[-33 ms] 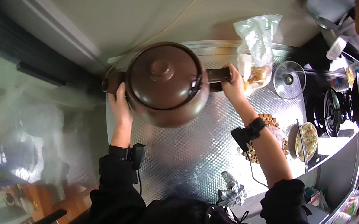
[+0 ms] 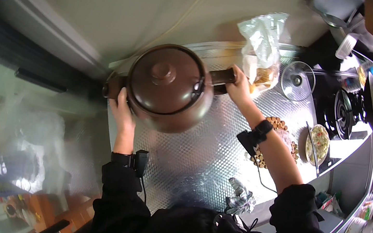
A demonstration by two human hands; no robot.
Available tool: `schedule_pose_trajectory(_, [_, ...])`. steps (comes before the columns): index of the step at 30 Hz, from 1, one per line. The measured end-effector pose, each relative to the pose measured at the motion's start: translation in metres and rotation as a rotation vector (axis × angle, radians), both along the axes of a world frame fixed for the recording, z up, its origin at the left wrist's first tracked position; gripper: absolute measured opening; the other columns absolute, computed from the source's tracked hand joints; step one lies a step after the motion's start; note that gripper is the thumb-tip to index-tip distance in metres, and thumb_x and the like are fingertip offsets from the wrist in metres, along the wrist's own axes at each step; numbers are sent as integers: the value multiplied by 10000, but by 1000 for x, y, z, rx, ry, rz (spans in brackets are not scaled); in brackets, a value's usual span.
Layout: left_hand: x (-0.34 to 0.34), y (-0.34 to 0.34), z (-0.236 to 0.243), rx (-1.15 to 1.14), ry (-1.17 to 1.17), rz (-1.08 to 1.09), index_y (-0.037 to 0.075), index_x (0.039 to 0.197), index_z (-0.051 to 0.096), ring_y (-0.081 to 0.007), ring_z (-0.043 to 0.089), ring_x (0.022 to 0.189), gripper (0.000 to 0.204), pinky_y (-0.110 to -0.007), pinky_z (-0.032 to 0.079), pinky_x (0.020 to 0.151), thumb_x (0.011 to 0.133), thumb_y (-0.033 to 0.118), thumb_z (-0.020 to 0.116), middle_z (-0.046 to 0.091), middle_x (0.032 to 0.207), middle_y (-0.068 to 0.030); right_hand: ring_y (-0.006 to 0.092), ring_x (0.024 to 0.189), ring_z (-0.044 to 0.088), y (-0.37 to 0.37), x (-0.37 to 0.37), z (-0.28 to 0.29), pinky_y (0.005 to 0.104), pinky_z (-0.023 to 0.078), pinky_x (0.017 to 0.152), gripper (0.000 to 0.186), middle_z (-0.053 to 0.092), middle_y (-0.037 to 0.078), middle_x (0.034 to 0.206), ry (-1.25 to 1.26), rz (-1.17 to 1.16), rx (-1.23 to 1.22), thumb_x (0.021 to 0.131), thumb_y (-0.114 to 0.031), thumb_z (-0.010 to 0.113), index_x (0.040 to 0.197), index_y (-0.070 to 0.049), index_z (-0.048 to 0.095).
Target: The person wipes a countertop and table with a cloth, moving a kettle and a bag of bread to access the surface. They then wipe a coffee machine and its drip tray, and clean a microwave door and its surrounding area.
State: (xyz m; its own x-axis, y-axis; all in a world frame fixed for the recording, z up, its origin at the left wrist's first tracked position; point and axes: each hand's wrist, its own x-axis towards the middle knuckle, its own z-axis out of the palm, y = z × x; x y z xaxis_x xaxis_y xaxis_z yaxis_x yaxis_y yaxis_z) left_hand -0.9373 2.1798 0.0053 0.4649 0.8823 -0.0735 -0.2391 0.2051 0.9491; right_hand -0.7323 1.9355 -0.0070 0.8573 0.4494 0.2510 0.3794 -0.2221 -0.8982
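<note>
Patterned silver covering lines the desk (image 2: 179, 159), presumably for protection, below a grey wall (image 2: 131, 5). A glass lid (image 2: 298, 80) lies near the stove (image 2: 342, 114), probably to stay within reach. The lidded brown pot (image 2: 166, 89) is over the far-left part; I cannot tell whether its base touches the surface. My right fingers (image 2: 237, 77) are curled around the long handle (image 2: 222, 76); my left fingers (image 2: 122, 97) grip the short handle (image 2: 115, 87), partly hidden. Opposed holds likely balance the weight and keep the cover seated. Compared with the earlier frame, everything sits slightly further left in view; the grip is unchanged.
</note>
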Motion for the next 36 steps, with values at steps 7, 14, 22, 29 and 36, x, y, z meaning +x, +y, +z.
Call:
schedule_pose_trajectory(7, [10, 7, 1, 31, -72, 2, -10, 1312, 415, -195, 486, 1129, 481, -343, 389, 963, 899, 196, 550, 497, 1270, -99, 397, 785, 508, 16, 10, 5, 363, 436, 714, 258, 541, 211, 784, 26, -33, -35, 648, 46, 473, 897, -11, 505])
schedule_pose_trajectory(14, [10, 21, -7, 22, -51, -74, 29, 1367, 352, -215, 460, 1175, 550, -353, 373, 989, 909, 239, 570, 445, 1332, -107, 410, 988, 540, 20, 8, 14, 412, 444, 827, 391, 586, 224, 957, 75, -43, -137, 677, 38, 518, 1058, -48, 532])
schedule_pose_trajectory(22, [-45, -45, 39, 556, 180, 24, -18, 1315, 367, -209, 485, 1134, 507, -331, 386, 973, 907, 185, 587, 470, 1284, -170, 376, 1226, 398, -78, -92, 69, 408, 384, 1012, 728, 378, 207, 1314, -267, 291, -126, 689, 8, 640, 1350, -65, 346])
schedule_pose_trajectory(29, [57, -194, 28, 425, 120, -864, -29, 1322, 380, -225, 502, 1171, 521, -318, 412, 985, 873, 94, 615, 487, 1291, -181, 297, 1023, 574, -236, -165, 103, 376, 461, 881, 398, 584, 140, 1087, -79, 106, -384, 762, -19, 641, 1150, -32, 554])
schedule_pose_trajectory(36, [213, -238, 4, 138, -2, -584, -55, 1270, 347, -240, 475, 1132, 704, -336, 379, 951, 724, 136, 748, 447, 1290, -185, 193, 907, 627, -346, -245, 92, 299, 481, 857, 239, 645, 104, 949, 281, -292, -182, 773, 51, 594, 1011, 29, 600])
